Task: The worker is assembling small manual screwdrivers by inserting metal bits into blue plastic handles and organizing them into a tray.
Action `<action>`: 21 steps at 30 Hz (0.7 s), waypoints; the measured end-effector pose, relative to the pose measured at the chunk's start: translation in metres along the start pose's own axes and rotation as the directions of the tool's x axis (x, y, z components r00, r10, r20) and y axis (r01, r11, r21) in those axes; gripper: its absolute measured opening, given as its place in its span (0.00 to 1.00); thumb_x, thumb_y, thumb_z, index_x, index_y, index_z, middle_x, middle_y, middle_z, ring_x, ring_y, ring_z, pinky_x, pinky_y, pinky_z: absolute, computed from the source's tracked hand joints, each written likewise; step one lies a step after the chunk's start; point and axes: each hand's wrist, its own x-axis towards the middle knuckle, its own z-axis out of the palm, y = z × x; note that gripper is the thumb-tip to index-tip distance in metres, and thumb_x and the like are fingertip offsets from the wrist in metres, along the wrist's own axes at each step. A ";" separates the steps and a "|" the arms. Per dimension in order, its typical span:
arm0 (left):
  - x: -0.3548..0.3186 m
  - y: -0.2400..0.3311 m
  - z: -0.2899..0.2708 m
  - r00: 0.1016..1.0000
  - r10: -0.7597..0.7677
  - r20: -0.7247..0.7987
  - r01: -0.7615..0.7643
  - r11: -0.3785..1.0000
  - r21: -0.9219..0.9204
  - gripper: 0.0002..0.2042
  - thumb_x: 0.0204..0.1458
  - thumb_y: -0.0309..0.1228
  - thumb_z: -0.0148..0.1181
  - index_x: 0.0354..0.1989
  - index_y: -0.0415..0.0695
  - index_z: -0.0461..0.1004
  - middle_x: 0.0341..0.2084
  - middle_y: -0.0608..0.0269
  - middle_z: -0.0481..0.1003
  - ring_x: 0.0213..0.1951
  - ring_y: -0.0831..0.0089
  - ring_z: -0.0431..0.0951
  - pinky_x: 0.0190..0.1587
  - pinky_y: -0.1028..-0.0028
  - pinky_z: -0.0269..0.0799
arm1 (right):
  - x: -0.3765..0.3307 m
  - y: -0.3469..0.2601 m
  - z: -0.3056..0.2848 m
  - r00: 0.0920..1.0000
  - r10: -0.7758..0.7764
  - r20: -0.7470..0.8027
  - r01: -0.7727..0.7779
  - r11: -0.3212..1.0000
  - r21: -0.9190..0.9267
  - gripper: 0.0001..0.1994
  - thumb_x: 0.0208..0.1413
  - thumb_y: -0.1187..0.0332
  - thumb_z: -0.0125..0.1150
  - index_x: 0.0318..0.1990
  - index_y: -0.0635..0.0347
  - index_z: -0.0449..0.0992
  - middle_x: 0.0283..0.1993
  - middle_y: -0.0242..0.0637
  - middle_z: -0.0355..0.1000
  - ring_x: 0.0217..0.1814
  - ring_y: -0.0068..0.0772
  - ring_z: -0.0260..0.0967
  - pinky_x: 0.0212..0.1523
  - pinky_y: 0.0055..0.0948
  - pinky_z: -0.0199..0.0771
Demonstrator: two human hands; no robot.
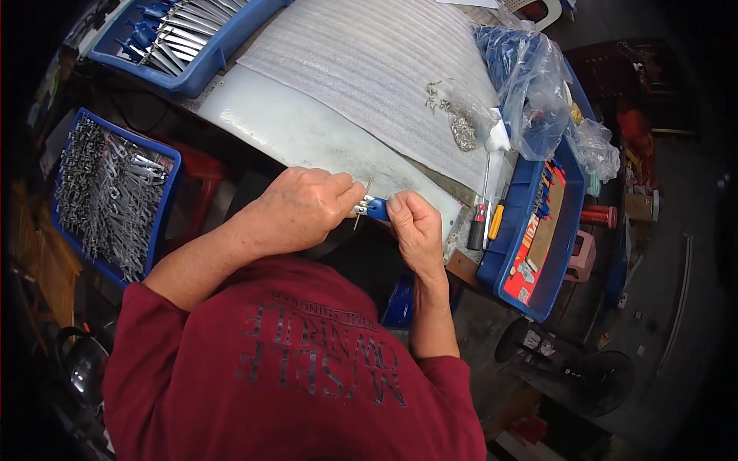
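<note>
both hands, left hand (301,209) and right hand (415,228), pinch a small blue-handled tool (371,207) lying crosswise, metal end leftward.

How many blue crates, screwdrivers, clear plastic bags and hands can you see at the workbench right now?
Blue crates: 3, one top left, one at the left, one at the right
Screwdrivers: 2, a red-handled one and a yellow-handled one
Clear plastic bags: 2, a big one and a smaller one
Hands: 2, left hand and right hand, both on a small blue and metal part
Total: 9
</note>
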 end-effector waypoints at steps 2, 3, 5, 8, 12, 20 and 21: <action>0.000 -0.003 -0.001 1.000 0.010 0.012 -0.010 0.999 -0.040 0.12 0.38 0.28 0.60 0.32 0.40 0.68 0.18 0.60 0.65 0.22 0.63 0.70 0.23 0.67 0.65 | 0.000 0.000 -0.001 1.000 -0.024 0.020 0.024 1.000 -0.012 0.12 0.57 0.63 0.50 0.25 0.61 0.67 0.18 0.21 0.56 0.19 0.12 0.50 0.19 0.14 0.49; -0.001 -0.005 -0.001 1.000 0.022 0.021 -0.020 0.997 -0.080 0.13 0.37 0.28 0.60 0.32 0.40 0.68 0.18 0.60 0.66 0.22 0.63 0.70 0.23 0.67 0.65 | 0.000 0.000 -0.002 0.998 -0.048 0.040 0.049 0.998 -0.025 0.12 0.57 0.63 0.50 0.25 0.61 0.67 0.18 0.21 0.57 0.19 0.12 0.50 0.19 0.14 0.49; -0.001 -0.006 -0.002 0.999 0.019 0.039 -0.016 0.997 -0.080 0.13 0.36 0.27 0.61 0.33 0.40 0.68 0.18 0.61 0.66 0.22 0.63 0.70 0.23 0.67 0.65 | 0.000 0.003 -0.001 0.998 -0.059 0.030 0.060 0.998 -0.015 0.12 0.57 0.63 0.50 0.25 0.61 0.67 0.18 0.21 0.57 0.19 0.12 0.50 0.20 0.14 0.49; 0.000 -0.005 -0.003 0.999 0.014 0.032 -0.011 0.997 -0.081 0.13 0.36 0.27 0.61 0.33 0.40 0.68 0.18 0.61 0.66 0.22 0.63 0.70 0.23 0.67 0.65 | -0.002 0.001 0.002 0.998 -0.057 -0.002 0.057 0.998 0.003 0.12 0.57 0.63 0.50 0.25 0.60 0.67 0.18 0.21 0.57 0.19 0.12 0.50 0.20 0.14 0.49; -0.001 -0.001 0.002 1.000 -0.005 -0.010 0.005 1.000 -0.008 0.12 0.38 0.28 0.59 0.32 0.41 0.68 0.17 0.61 0.65 0.22 0.64 0.70 0.22 0.67 0.64 | -0.001 0.007 0.005 0.998 -0.020 -0.054 0.020 1.000 0.011 0.12 0.57 0.62 0.50 0.25 0.60 0.67 0.18 0.21 0.57 0.19 0.12 0.50 0.18 0.14 0.49; -0.004 -0.003 0.006 1.000 -0.026 -0.011 0.025 0.999 -0.033 0.11 0.38 0.28 0.58 0.32 0.41 0.67 0.17 0.61 0.64 0.21 0.63 0.69 0.22 0.67 0.64 | -0.002 0.000 0.001 0.994 0.108 0.008 -0.108 0.985 0.132 0.13 0.57 0.62 0.49 0.25 0.61 0.67 0.19 0.22 0.57 0.20 0.12 0.49 0.19 0.16 0.50; -0.003 -0.003 0.005 1.000 -0.028 -0.012 0.028 0.998 -0.051 0.11 0.38 0.28 0.58 0.32 0.41 0.67 0.17 0.61 0.64 0.21 0.63 0.69 0.22 0.67 0.64 | -0.001 -0.002 0.000 0.988 0.149 0.030 -0.152 0.976 0.156 0.13 0.57 0.64 0.50 0.24 0.63 0.67 0.19 0.23 0.58 0.23 0.13 0.50 0.22 0.17 0.52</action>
